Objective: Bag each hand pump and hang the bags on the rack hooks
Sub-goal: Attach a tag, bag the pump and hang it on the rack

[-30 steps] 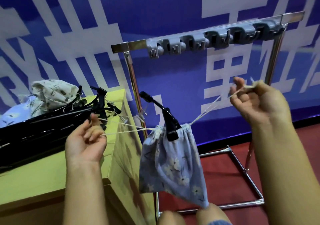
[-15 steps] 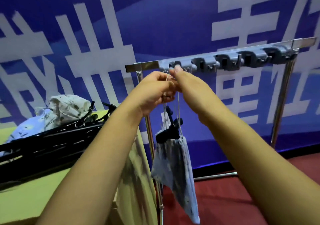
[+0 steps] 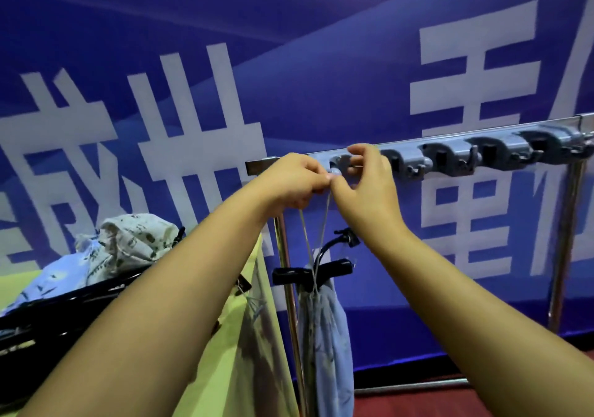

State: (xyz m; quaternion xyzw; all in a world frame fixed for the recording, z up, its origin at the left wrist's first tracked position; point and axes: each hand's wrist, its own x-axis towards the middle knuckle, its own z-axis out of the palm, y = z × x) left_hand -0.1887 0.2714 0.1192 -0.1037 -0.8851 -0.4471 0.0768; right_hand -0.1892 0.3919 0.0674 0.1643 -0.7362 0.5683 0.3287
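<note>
Both hands are up at the left end of the rack's hook rail point(image 3: 450, 156), meeting at the first hook point(image 3: 338, 163). The left hand point(image 3: 291, 180) has its grip pinched tight on the drawstring point(image 3: 316, 240), and the right hand point(image 3: 364, 185) pinches the same cord beside it, fingers curled by the hook. Below them the blue floral bag point(image 3: 324, 336) hangs straight down on the cord beside the rack's left post point(image 3: 287, 281), the black hand pump point(image 3: 321, 267) sticking out of its cinched mouth. To the left, on the yellow-green bench point(image 3: 205, 368), lie more black pumps point(image 3: 64, 307) and bundled cloth bags point(image 3: 128, 246).
</note>
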